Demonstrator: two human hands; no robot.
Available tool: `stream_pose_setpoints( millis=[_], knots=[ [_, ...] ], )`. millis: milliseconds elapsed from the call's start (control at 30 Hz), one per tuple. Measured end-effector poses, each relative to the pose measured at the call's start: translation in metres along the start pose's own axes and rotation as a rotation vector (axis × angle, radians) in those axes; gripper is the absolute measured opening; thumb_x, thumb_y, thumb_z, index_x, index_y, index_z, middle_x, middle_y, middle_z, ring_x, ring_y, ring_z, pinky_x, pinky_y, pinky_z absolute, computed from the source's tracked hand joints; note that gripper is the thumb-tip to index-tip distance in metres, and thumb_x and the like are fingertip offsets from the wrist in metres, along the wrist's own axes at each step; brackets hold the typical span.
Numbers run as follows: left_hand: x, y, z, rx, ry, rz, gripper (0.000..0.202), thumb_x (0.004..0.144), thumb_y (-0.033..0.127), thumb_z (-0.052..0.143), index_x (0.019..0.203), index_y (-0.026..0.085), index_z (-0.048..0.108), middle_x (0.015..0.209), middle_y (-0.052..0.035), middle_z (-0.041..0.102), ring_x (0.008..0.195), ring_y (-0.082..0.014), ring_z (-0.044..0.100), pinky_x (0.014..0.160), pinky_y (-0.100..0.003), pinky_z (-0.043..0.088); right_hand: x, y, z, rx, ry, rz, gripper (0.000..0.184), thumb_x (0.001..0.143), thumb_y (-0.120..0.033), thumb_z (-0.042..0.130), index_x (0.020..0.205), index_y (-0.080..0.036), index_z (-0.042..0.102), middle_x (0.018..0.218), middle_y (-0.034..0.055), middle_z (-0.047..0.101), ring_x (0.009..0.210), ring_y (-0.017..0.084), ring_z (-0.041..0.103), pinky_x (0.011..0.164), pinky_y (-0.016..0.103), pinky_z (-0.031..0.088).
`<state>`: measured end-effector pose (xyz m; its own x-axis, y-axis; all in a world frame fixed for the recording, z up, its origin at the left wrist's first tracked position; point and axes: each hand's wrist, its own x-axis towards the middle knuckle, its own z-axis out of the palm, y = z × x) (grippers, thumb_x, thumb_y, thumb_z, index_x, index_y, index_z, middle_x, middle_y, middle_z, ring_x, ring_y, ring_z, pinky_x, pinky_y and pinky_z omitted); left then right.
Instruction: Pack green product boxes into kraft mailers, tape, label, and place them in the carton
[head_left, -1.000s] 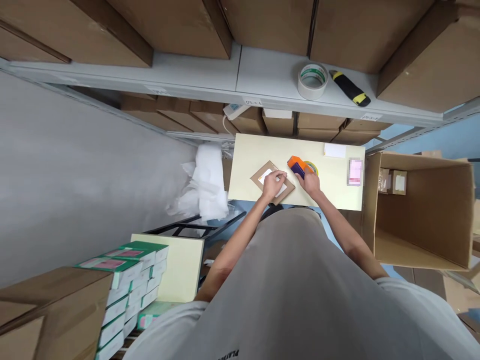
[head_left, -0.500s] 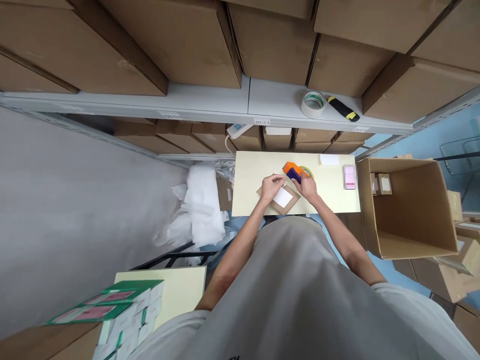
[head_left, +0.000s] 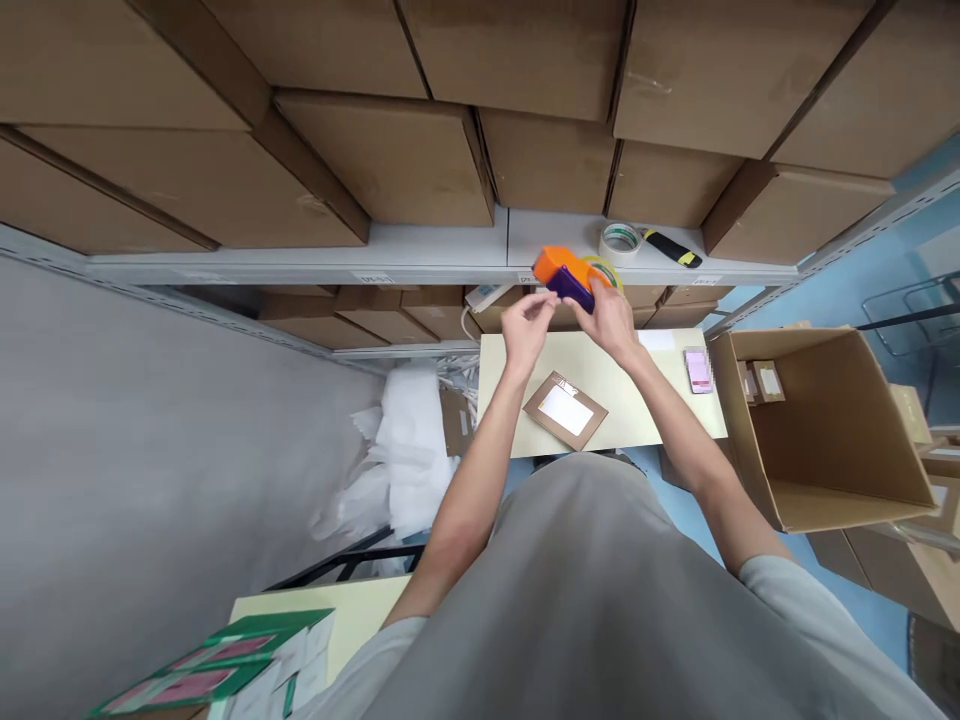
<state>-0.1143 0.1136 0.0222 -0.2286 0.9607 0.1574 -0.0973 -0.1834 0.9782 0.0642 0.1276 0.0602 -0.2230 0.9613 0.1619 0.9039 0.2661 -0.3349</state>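
My right hand (head_left: 609,322) grips an orange and purple tape dispenser (head_left: 570,280) with a yellow-rimmed roll, raised over the far side of the table. Close to the dispenser's front end is my left hand (head_left: 526,332), thumb and fingertips pinched together; whatever is between them is too small to make out. Below the hands, a flat brown cardboard package (head_left: 551,425) lies slantwise on the pale yellow table (head_left: 637,405). It carries a white label (head_left: 566,410) and a shiny patch by its upper corner. Neither hand touches the package.
A phone (head_left: 698,370) lies at the table's right end. Beside it stands a large open carton (head_left: 840,430) with small boxes inside. On the shelf (head_left: 442,250) above are a tape roll (head_left: 620,240), a black-and-yellow cutter (head_left: 673,248) and stacked boxes. White wrap (head_left: 412,450) hangs at left.
Both hands have risen away from the package towards the shelf, the dispenser moving up with my right hand. My left hand has left the package. The view has tilted upwards.
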Motion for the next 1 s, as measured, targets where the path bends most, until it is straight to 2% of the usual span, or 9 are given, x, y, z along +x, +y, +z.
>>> stream_pose_setpoints(
  millis=[100, 200, 333, 467, 533, 700, 833, 900, 1000],
  knots=[
    [0.025, 0.013, -0.001, -0.023, 0.047, 0.031, 0.038, 0.085, 0.045, 0.093, 0.111, 0.019, 0.087, 0.102, -0.0103, 0.088, 0.101, -0.0267, 0.085, 0.099, -0.041, 0.069, 0.054, -0.015, -0.014, -0.056, -0.039, -0.075, 0.075, 0.117, -0.072, 0.037, 0.151, -0.007, 0.056, 0.125, 0.0272, 0.078, 0.126, 0.045, 0.072, 0.114, 0.057, 0.054],
    [0.028, 0.017, -0.004, -0.026, 0.07, 0.019, 0.052, 0.079, 0.046, 0.097, 0.121, 0.018, 0.086, 0.103, -0.011, 0.088, 0.103, -0.0282, 0.086, 0.099, -0.042, 0.069, 0.101, -0.022, -0.016, -0.098, -0.078, -0.125, 0.063, 0.118, -0.059, 0.048, 0.145, -0.004, 0.06, 0.13, 0.03, 0.078, 0.128, 0.043, 0.072, 0.119, 0.058, 0.051],
    [0.01, 0.009, -0.013, 0.055, 0.108, -0.036, 0.053, 0.078, 0.047, 0.098, 0.12, 0.017, 0.085, 0.103, -0.0123, 0.088, 0.103, -0.0293, 0.085, 0.101, -0.045, 0.068, 0.14, -0.02, -0.004, -0.044, -0.12, -0.119, 0.046, 0.11, -0.043, 0.07, 0.136, -0.005, 0.068, 0.133, 0.0299, 0.079, 0.131, 0.044, 0.072, 0.123, 0.06, 0.048],
    [-0.016, -0.011, -0.023, 0.145, 0.134, -0.094, 0.047, 0.088, 0.049, 0.091, 0.123, 0.018, 0.083, 0.107, -0.0137, 0.087, 0.103, -0.0274, 0.083, 0.101, -0.044, 0.067, 0.153, -0.011, 0.016, 0.055, -0.117, -0.1, 0.045, 0.107, -0.04, 0.077, 0.132, -0.004, 0.07, 0.131, 0.0294, 0.081, 0.133, 0.043, 0.073, 0.126, 0.06, 0.048],
    [-0.03, -0.024, -0.026, 0.179, 0.16, -0.13, 0.044, 0.092, 0.049, 0.087, 0.123, 0.018, 0.083, 0.109, -0.0133, 0.086, 0.103, -0.0257, 0.082, 0.1, -0.041, 0.067, 0.155, -0.008, 0.023, 0.042, -0.106, -0.13, 0.05, 0.113, -0.043, 0.07, 0.135, 0.002, 0.066, 0.135, 0.0312, 0.079, 0.135, 0.04, 0.073, 0.129, 0.057, 0.046],
    [-0.064, -0.058, -0.026, 0.241, 0.24, -0.242, 0.044, 0.097, 0.049, 0.082, 0.127, 0.017, 0.079, 0.102, -0.0109, 0.082, 0.094, -0.023, 0.079, 0.094, -0.038, 0.066, 0.16, -0.014, 0.019, 0.017, -0.032, -0.246, 0.072, 0.124, -0.044, 0.028, 0.13, 0.021, 0.058, 0.146, 0.0384, 0.069, 0.146, 0.036, 0.065, 0.133, 0.053, 0.041],
    [-0.097, -0.084, -0.036, 0.296, 0.302, -0.322, 0.041, 0.099, 0.048, 0.079, 0.127, 0.018, 0.078, 0.097, -0.0082, 0.079, 0.091, -0.0224, 0.078, 0.092, -0.038, 0.067, 0.129, -0.009, 0.012, 0.051, 0.017, -0.371, 0.062, 0.117, -0.034, 0.053, 0.163, 0.008, 0.045, 0.168, 0.0306, 0.055, 0.16, 0.043, 0.051, 0.138, 0.062, 0.033],
    [-0.119, -0.096, -0.049, 0.342, 0.346, -0.381, 0.036, 0.101, 0.046, 0.073, 0.123, 0.018, 0.079, 0.093, -0.0063, 0.075, 0.086, -0.02, 0.075, 0.09, -0.035, 0.067, 0.084, 0.009, 0.023, 0.193, 0.038, -0.367, 0.063, 0.119, -0.036, 0.047, 0.173, -0.005, 0.038, 0.18, 0.0231, 0.042, 0.167, 0.042, 0.042, 0.142, 0.063, 0.028],
    [-0.158, -0.109, -0.075, 0.423, 0.436, -0.517, 0.029, 0.102, 0.041, 0.064, 0.115, 0.019, 0.079, 0.078, -0.001, 0.065, 0.073, -0.0162, 0.067, 0.081, -0.031, 0.066, -0.017, 0.054, 0.062, 0.406, -0.042, -0.178, 0.061, 0.121, -0.05, 0.033, 0.17, -0.017, 0.046, 0.174, 0.0204, 0.05, 0.166, 0.042, 0.044, 0.138, 0.071, 0.035]
  ],
)
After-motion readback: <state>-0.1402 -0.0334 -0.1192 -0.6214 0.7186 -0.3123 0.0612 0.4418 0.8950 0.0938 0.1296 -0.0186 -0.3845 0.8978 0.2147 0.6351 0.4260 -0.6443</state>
